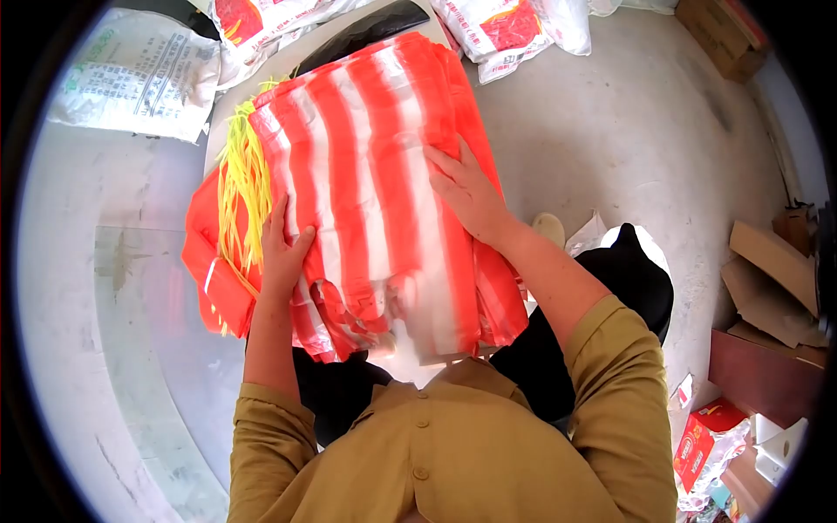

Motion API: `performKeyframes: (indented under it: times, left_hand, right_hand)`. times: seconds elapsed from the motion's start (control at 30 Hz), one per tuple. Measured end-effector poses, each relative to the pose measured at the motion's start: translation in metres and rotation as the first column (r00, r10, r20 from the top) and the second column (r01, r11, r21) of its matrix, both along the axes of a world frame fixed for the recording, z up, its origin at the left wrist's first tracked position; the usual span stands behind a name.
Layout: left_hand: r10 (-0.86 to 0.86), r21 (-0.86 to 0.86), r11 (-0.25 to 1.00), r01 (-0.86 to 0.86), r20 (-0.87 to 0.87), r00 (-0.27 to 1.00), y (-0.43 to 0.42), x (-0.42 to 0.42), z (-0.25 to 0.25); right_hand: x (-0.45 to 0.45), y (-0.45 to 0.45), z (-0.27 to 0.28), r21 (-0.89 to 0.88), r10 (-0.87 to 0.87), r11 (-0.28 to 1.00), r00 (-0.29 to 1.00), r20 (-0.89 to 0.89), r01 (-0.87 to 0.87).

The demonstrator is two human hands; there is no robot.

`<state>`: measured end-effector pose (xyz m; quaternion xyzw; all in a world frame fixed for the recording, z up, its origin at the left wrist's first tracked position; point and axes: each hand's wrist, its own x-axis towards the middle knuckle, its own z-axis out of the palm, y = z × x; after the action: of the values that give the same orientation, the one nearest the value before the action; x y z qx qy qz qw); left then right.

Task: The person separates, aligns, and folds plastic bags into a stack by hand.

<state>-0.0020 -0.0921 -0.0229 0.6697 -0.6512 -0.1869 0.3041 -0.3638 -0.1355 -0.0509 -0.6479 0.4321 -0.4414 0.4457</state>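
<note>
A stack of red-and-white striped plastic bags [349, 174] lies before me, its handle cut-outs toward my body. My right hand [471, 196] rests on the right part of the stack, fingers spread over the top bag. At the left edge, my left hand [283, 253] touches the bags with thumb and fingers apart. Beside it hangs a bundle of yellow strips [244, 187] along the stack's left side. Folded red plastic [209, 261] lies to the left, partly under the strips. What supports the stack is mostly hidden.
A white printed sack [139, 74] lies at upper left. Red-and-white printed packages [501, 35] sit beyond the stack, near a black plastic item [366, 35]. Cardboard boxes [772, 279] stand at right, above a red printed package [706, 444]. A glass-like sheet [139, 349] lies at left.
</note>
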Motion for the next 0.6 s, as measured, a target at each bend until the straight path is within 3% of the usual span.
performKeyframes:
  times: [0.1, 0.2, 0.3, 0.47, 0.6]
  left_hand:
    - [0.061, -0.011, 0.998, -0.060, 0.168, 0.984, 0.004, -0.005, 0.006]
    - [0.165, -0.131, 0.985, -0.115, 0.487, 0.858, 0.020, -0.034, 0.030]
    - [-0.039, -0.145, 0.979, 0.141, 0.548, 0.835, 0.027, -0.066, 0.056]
    - [-0.423, 0.061, 0.887, 0.457, 0.506, 0.752, 0.043, -0.124, 0.078]
    - [-0.568, 0.268, 0.815, 0.514, 0.548, 0.614, 0.044, -0.157, 0.081]
  right_hand:
    - [-0.006, 0.002, 0.005, -0.007, -0.030, 1.000, 0.999, 0.041, 0.030]
    - [-0.009, 0.015, 0.010, -0.081, -0.076, 0.994, 0.997, -0.018, 0.075]
    - [-0.015, 0.033, 0.021, -0.078, -0.054, 0.996, 0.998, -0.043, 0.051]
    - [-0.035, 0.065, 0.028, -0.218, 0.032, 0.973, 0.981, -0.193, -0.074]
    - [-0.046, 0.079, 0.048, -0.136, 0.112, 0.979, 0.960, -0.257, -0.151]
